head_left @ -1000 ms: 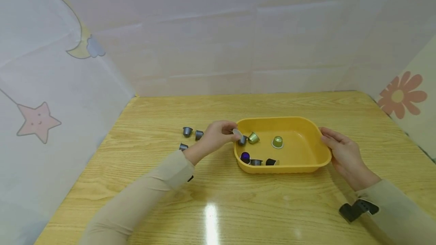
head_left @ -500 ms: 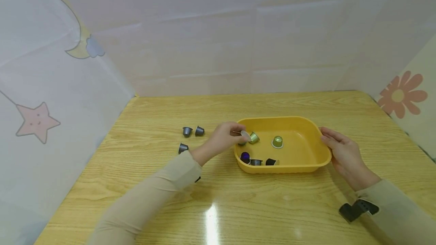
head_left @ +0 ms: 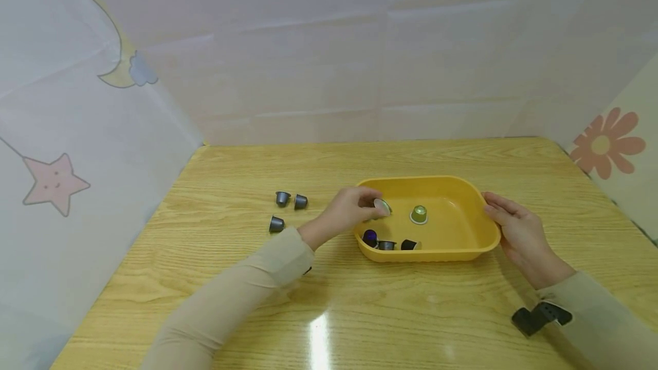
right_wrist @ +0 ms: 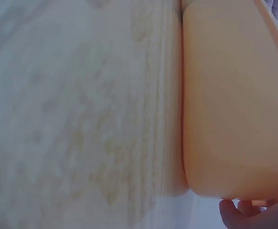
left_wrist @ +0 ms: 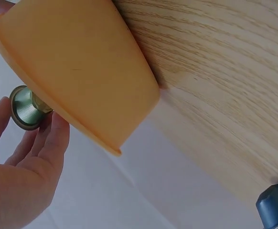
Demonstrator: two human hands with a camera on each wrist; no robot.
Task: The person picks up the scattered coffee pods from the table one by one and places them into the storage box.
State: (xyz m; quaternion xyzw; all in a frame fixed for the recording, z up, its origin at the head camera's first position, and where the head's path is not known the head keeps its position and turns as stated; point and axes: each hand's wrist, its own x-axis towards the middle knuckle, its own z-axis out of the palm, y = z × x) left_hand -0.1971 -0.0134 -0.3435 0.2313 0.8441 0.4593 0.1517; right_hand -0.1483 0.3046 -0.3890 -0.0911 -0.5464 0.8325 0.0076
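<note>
So the left hand (head_left: pixel 354 208) has a greenish coffee capsule (left_wrist: pixel 28 107) pinched between thumb and fingers, a narrow little grip, and it's right at the left end of a yellow plastic tray (head_left: pixel 429 255). Can't tell if that capsule is touching the tray, the rim gets in the way from the wrist side. The right hand (head_left: pixel 520 233) is holding the tray by the rim at the opposite end. As for what's in there: a bright green capsule (head_left: pixel 418 214) sits lid-down in the middle, and along the near wall you get a purple-topped capsule (head_left: pixel 370 237), a grey capsule (head_left: pixel 386 245) and a black capsule (head_left: pixel 409 244) tipped on its side (pale lid facing right, kinda cute). Three more blue-grey capsules (head_left: pixel 276 224) are out on the wood-grain table (head_left: pixel 247 170), left of the tray and well apart from it, two of them near each other.
</note>
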